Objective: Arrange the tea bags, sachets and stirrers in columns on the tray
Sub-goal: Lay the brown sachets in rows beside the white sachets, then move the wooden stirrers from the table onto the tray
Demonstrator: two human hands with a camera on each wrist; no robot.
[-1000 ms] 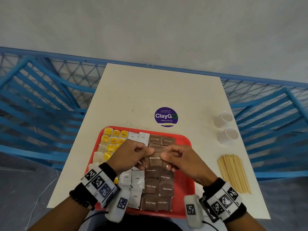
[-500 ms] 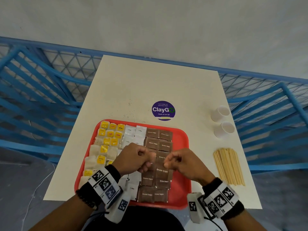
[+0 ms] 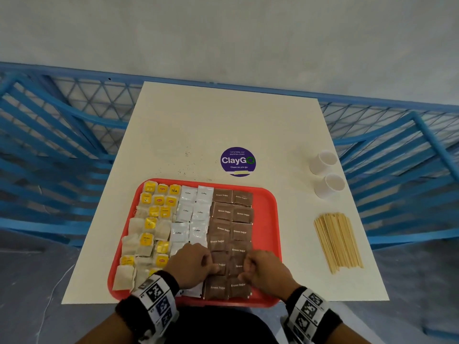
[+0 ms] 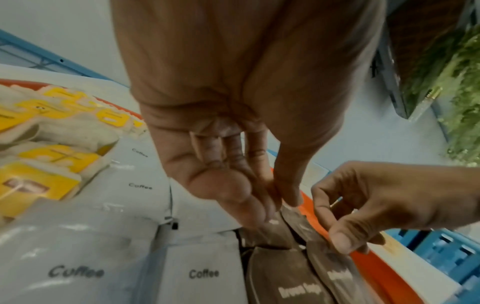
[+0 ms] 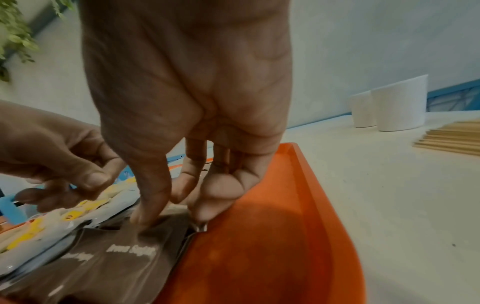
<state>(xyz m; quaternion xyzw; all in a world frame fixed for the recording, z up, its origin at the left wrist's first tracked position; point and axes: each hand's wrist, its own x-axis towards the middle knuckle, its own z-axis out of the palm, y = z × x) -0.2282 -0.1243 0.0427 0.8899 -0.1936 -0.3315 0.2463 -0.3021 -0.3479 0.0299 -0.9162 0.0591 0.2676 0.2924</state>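
Down at the near end of the smooth red plastic tray, both hands work the glossy brown "Brown Sugar" sachets, flat foil squares laid in two columns. The left hand pinches a sachet edge between its fingers; the right hand grips the neighbouring sachet with thumb and fingers curled. Left of them lie white "Coffee" sachets, then papery tea bags with yellow tags. Thin wooden stirrers sit bundled on the cream table, right of the tray, near two white paper cups. Compared with half a second ago, both hands have shifted nearer, uncovering more sachets
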